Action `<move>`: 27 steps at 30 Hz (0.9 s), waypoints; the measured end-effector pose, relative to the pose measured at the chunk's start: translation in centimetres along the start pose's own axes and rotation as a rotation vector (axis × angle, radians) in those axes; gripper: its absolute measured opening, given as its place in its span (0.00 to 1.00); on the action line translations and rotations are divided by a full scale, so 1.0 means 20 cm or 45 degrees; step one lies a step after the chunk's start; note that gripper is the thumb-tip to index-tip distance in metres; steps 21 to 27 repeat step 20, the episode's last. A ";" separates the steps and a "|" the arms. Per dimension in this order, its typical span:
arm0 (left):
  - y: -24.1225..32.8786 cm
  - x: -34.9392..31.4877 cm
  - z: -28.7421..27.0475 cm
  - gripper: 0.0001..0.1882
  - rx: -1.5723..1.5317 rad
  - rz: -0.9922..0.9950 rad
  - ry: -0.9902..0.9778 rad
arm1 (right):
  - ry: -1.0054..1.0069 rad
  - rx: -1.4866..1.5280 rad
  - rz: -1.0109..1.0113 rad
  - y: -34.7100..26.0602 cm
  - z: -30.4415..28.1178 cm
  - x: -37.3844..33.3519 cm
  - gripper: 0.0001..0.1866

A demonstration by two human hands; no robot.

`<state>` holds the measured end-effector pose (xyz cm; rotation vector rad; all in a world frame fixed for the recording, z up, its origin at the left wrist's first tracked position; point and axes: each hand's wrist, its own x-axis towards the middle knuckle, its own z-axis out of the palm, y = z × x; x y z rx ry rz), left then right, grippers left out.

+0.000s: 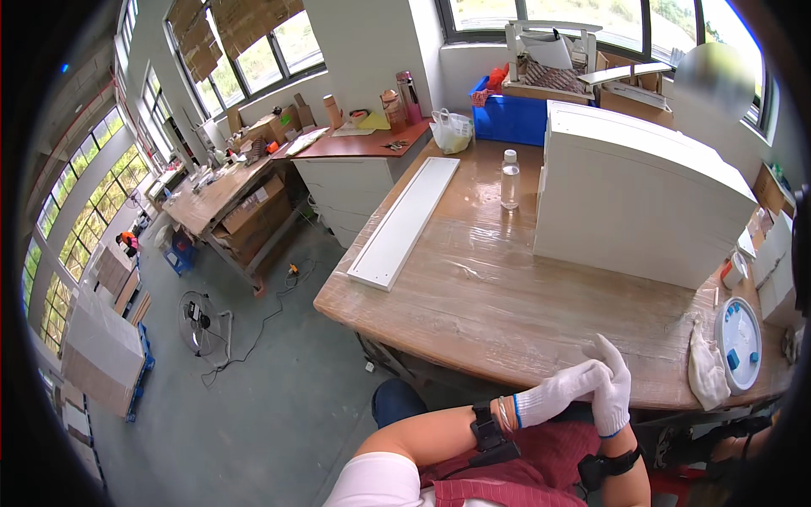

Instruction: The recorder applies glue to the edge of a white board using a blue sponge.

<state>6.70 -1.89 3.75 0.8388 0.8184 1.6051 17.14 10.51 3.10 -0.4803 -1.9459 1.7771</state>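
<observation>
Both my hands wear white knitted gloves with blue cuff edges and meet above the table's near edge. My left hand (557, 395) reaches across, its fingers closed against the glove of my right hand (614, 397). The fingers of my right hand point upward, stretched out; part of its palm is hidden behind my left fingers. Beyond them stands a large white cabinet-like box (629, 198) on the film-covered table (507, 296). A long white panel (405, 224) lies along the table's left side. Between panel and box, a clear capped bottle (509, 182) stands upright.
Right of my hands are a crumpled white cloth (708, 367) and a round white lid (737, 346) with blue pieces. A blue crate (509, 120) and a plastic bag (452, 131) stand at the back. A fan (201, 323) with its cord is on the floor at left.
</observation>
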 end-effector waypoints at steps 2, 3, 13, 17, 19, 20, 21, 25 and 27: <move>0.14 -0.01 0.02 0.21 0.004 -0.006 0.044 | 0.131 -0.085 -0.100 -0.11 0.08 0.10 0.15; 0.23 -0.02 0.02 0.20 -0.206 0.015 0.055 | 0.303 -0.227 -0.269 -0.22 0.20 0.15 0.12; 0.89 -0.28 -0.63 0.26 -0.112 0.115 0.069 | -0.151 -1.155 -0.972 -0.56 0.78 0.85 0.11; 1.23 -0.45 -1.10 0.26 -0.093 0.249 0.088 | -0.142 -1.330 -0.845 -0.60 1.09 1.33 0.10; 1.34 -0.65 -1.45 0.28 -0.056 -0.202 0.203 | -0.071 -1.477 -0.849 -0.65 1.21 1.54 0.11; 1.42 -0.77 -1.60 0.32 -0.015 -0.387 0.463 | -0.085 -1.550 -0.926 -0.65 1.28 1.65 0.12; 1.42 -0.77 -1.60 0.32 -0.015 -0.387 0.463 | -0.085 -1.550 -0.926 -0.65 1.28 1.65 0.12; 1.42 -0.77 -1.60 0.32 -0.015 -0.387 0.463 | -0.085 -1.550 -0.926 -0.65 1.28 1.65 0.12; 1.42 -0.77 -1.60 0.32 -0.015 -0.387 0.463 | -0.085 -1.550 -0.926 -0.65 1.28 1.65 0.12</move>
